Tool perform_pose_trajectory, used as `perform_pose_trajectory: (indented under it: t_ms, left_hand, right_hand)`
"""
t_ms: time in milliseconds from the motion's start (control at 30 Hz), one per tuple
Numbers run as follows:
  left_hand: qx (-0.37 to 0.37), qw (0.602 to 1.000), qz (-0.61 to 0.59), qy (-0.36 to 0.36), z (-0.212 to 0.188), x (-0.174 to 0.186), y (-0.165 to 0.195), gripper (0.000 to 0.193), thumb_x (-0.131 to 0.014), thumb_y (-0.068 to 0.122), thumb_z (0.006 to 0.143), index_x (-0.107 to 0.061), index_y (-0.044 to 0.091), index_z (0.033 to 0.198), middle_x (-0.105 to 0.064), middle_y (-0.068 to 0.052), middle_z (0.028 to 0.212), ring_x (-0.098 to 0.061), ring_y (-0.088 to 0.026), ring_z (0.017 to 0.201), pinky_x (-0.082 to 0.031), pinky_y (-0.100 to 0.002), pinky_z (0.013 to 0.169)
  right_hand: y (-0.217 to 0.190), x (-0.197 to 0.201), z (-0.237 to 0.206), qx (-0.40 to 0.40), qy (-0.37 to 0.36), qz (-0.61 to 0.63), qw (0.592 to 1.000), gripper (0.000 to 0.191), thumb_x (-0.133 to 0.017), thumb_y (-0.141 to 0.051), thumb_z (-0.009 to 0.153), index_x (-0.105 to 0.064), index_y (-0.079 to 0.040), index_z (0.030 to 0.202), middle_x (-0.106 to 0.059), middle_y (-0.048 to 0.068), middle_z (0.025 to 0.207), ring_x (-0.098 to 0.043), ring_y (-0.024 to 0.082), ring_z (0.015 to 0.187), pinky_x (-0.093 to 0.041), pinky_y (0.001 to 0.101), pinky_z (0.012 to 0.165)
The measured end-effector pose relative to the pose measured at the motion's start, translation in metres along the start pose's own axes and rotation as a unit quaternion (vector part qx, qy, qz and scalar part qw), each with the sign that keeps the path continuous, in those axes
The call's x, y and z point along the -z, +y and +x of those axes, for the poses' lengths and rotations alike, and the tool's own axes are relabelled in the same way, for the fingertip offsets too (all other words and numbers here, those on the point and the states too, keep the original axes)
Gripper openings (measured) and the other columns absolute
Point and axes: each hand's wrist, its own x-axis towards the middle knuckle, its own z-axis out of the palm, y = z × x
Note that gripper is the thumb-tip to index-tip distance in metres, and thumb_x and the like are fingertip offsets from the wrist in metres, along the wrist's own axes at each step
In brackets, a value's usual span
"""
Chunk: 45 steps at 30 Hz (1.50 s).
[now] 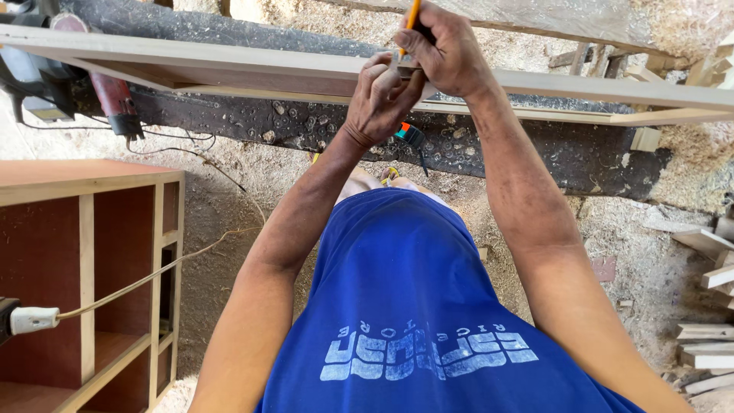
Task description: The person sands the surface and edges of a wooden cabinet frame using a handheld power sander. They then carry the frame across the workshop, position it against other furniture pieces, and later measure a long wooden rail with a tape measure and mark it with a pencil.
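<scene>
Head view: right hand (447,57) has a closed grip on an orange pencil (412,17), tip down on the long pale wood board (229,65). Left hand (378,99) curls shut just beside it, pinching the board's near edge; can't tell if it holds a small guide. The board runs left to right across a dark, shavings-covered tabletop (535,153), far side of the scene. Tape measure (409,135) lies just below the hands. Plywood cabinet (84,283) near left. For a clean mark I'd keep the left hand braced and the pencil upright, with light pressure.
</scene>
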Motion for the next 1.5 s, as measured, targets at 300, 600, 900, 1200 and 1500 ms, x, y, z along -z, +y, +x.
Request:
perform_pose_trajectory:
  t_ms: [300,600,900,1200,1500]
  left_hand:
    - [0.006,1.0,-0.009,0.019,-0.006,-0.001,0.0,0.04,-0.08,0.005,0.09,-0.07,0.012,0.128,-0.04,-0.007,0.121,-0.047,-0.025,0.117,-0.048,-0.046,0.112]
    - [0.012,1.0,-0.002,0.018,-0.007,-0.004,0.0,0.037,-0.082,0.004,0.088,-0.072,0.012,0.124,-0.038,-0.006,0.116,-0.046,-0.024,0.115,-0.049,-0.045,0.112]
    - [0.025,1.0,-0.003,-0.003,-0.011,-0.006,-0.001,0.036,-0.08,0.005,0.092,-0.071,0.013,0.126,-0.035,-0.006,0.115,-0.045,-0.024,0.115,-0.046,-0.045,0.115]
    - [0.023,1.0,-0.005,-0.013,-0.007,-0.009,-0.003,0.041,-0.079,0.003,0.092,-0.069,0.012,0.13,-0.035,-0.006,0.113,-0.044,-0.022,0.11,-0.046,-0.049,0.116]
    - [0.026,1.0,-0.005,-0.009,-0.004,-0.01,-0.004,0.038,-0.078,0.002,0.09,-0.07,0.012,0.126,-0.036,-0.006,0.111,-0.046,-0.023,0.108,-0.046,-0.048,0.115]
  right_hand:
    - [-0.012,-0.001,0.0,0.02,-0.031,-0.015,0.999,0.028,-0.073,-0.031,0.111,-0.07,-0.003,0.111,-0.073,0.005,0.087,-0.07,0.011,0.079,-0.056,0.0266,0.068]
    - [-0.009,-0.003,0.002,0.024,-0.014,-0.049,0.998,0.027,-0.073,-0.03,0.111,-0.071,-0.003,0.109,-0.074,0.006,0.087,-0.071,0.013,0.078,-0.057,0.03,0.068]
    - [0.0,-0.006,0.005,0.024,-0.021,-0.061,0.998,0.027,-0.073,-0.032,0.11,-0.072,-0.005,0.105,-0.071,0.005,0.081,-0.066,0.012,0.071,-0.055,0.028,0.063]
    - [-0.003,-0.002,0.005,0.016,0.026,-0.062,0.998,0.024,-0.073,-0.028,0.111,-0.072,-0.004,0.109,-0.071,0.006,0.081,-0.066,0.012,0.072,-0.053,0.0299,0.063]
    - [-0.003,0.001,0.007,0.05,0.019,-0.06,0.997,0.025,-0.073,-0.03,0.112,-0.071,-0.005,0.111,-0.072,0.006,0.086,-0.069,0.012,0.076,-0.057,0.0303,0.067]
